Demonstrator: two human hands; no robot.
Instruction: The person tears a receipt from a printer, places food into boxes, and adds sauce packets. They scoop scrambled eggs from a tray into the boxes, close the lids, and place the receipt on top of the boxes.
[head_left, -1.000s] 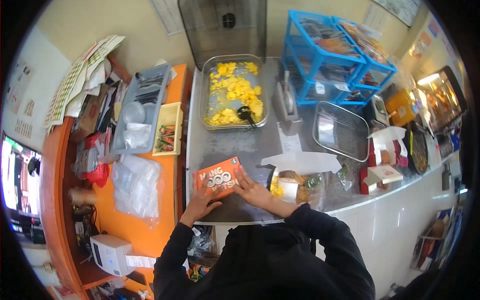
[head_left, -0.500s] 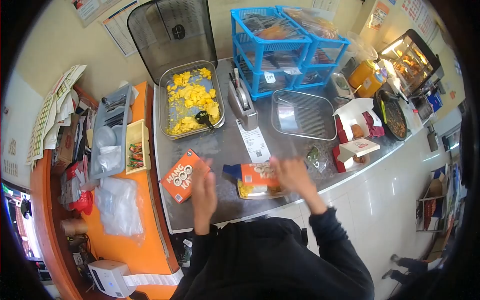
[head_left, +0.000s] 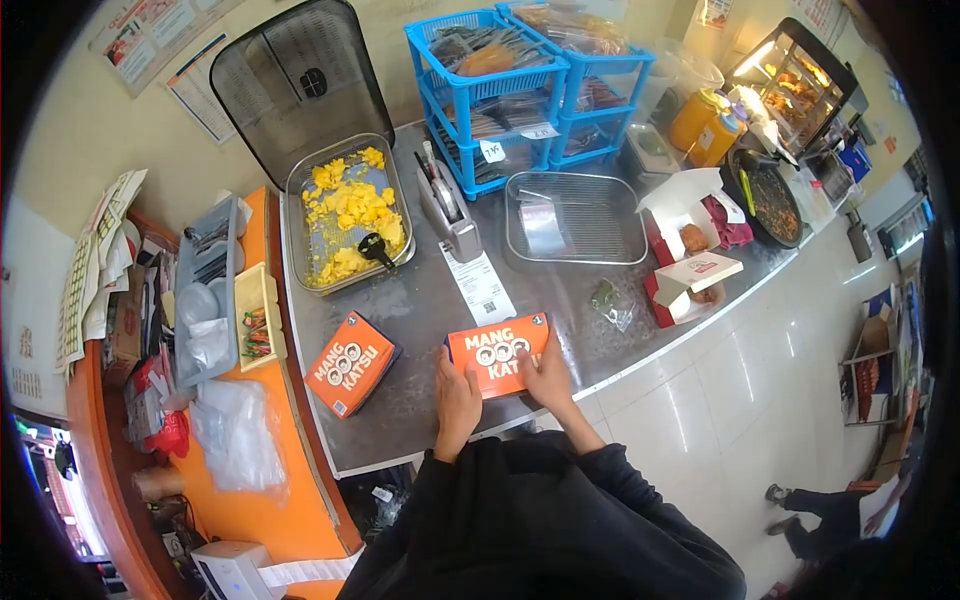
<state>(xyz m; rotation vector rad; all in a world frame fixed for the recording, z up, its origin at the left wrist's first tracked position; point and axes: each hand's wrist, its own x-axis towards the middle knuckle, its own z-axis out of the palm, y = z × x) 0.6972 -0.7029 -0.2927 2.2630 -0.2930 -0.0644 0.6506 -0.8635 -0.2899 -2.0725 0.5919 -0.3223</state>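
Note:
An orange and blue takeout box (head_left: 498, 352) lettered "MANG KATSU" sits with its lid down at the front of the metal counter. My left hand (head_left: 458, 402) is against its left side, thumb over the front edge. On its right side rests my right hand (head_left: 549, 382), thumb on the lid. Together they grip the box between them. To the left, a second, similar takeout box (head_left: 350, 364) stands closed, apart from both hands. A printed receipt (head_left: 482, 288) lies just behind the held box.
Behind, a tray (head_left: 297, 250) holds scrambled egg and a black scoop (head_left: 376, 248). A wire-rack tray (head_left: 612, 192), blue basket racks (head_left: 468, 110) and a receipt holder (head_left: 450, 212) stand at the back. Right are open red-and-white boxes (head_left: 664, 298), a small plastic bag (head_left: 613, 308) and a pan (head_left: 765, 205).
The box's lid has come down over the food, which is now hidden. My left hand has moved right from the other box, and both hands now grip the closed box's sides.

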